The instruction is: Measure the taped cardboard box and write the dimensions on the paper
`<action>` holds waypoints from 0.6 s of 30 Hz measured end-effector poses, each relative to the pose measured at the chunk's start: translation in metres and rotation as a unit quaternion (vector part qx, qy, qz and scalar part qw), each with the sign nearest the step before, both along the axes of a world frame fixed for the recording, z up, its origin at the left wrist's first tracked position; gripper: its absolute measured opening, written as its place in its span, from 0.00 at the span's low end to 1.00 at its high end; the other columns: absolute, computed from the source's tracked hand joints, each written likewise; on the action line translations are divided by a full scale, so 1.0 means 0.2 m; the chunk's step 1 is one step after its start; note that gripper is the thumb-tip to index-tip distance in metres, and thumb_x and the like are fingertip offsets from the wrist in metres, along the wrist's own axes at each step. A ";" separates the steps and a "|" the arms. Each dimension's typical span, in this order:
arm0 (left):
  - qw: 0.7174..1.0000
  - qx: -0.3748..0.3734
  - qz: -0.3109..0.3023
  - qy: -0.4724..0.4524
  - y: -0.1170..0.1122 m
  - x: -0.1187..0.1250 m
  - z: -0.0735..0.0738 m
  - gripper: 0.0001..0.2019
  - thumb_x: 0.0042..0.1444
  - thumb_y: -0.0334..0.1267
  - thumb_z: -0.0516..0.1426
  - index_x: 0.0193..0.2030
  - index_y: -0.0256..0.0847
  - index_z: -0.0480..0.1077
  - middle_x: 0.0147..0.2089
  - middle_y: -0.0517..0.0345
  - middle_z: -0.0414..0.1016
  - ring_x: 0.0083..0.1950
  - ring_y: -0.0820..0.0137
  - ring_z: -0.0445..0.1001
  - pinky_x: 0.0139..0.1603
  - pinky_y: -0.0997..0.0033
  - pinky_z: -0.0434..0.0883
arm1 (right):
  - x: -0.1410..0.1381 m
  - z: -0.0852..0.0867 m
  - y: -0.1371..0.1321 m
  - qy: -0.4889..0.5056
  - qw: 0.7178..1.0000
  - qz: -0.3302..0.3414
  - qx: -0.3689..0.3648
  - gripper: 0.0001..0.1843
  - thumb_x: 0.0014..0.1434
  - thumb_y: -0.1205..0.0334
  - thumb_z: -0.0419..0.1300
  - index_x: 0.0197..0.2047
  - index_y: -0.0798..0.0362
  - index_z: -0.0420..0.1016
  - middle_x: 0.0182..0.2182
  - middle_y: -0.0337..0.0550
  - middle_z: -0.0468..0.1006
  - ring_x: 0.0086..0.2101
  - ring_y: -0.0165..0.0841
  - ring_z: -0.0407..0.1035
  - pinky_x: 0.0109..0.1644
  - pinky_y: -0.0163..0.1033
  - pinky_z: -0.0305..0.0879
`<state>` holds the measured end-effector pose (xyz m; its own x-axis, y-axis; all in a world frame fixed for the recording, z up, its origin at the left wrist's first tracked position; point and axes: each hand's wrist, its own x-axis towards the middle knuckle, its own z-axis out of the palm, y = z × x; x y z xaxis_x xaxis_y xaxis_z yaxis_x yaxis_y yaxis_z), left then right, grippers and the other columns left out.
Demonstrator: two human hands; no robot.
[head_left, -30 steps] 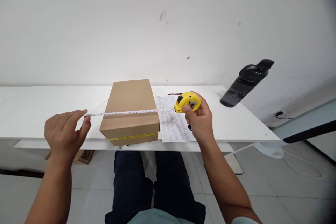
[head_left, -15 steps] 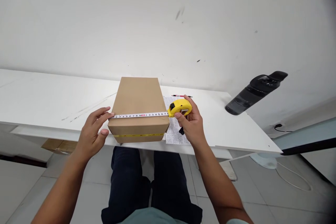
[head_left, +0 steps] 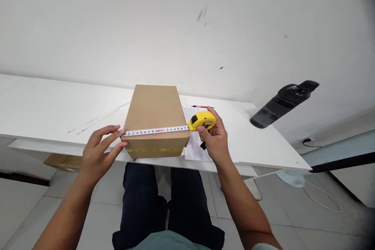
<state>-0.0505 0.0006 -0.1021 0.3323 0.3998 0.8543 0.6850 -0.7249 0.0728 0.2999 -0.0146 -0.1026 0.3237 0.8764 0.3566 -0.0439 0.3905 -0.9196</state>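
A brown cardboard box stands on the white table, with a yellow strip marked in black across its front face. Over the box's top, near its front edge, lies the white blade of a tape measure, slanting slightly up to the right. My left hand pinches the blade's end at the box's front left corner, fingertips on top and thumb lower. The yellow tape measure case sits in my right hand, thumb in front and fingers behind, by the box's right edge. A black strap hangs below it.
A printed sheet lies partly under my right hand, with a red and black pen behind it. At the table's right stands a dark bottle. The wall runs along the back edge. Another cardboard box is below the table at left.
The blade's left end has shifted toward the box's front edge, so the blade now slants. My left thumb has come in to the box corner. My right hand has barely moved.
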 end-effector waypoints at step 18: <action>0.997 0.033 -0.026 0.063 -0.25 0.73 0.02 0.34 0.60 0.68 0.56 0.61 0.43 0.71 0.60 0.42 0.78 0.66 0.52 0.70 0.73 0.45 0.60 | -0.11 -0.15 -0.37 0.149 0.986 0.055 -0.058 0.32 0.49 0.42 0.76 0.51 0.43 0.70 0.30 0.34 0.74 0.22 0.27 0.62 0.22 0.33 0.63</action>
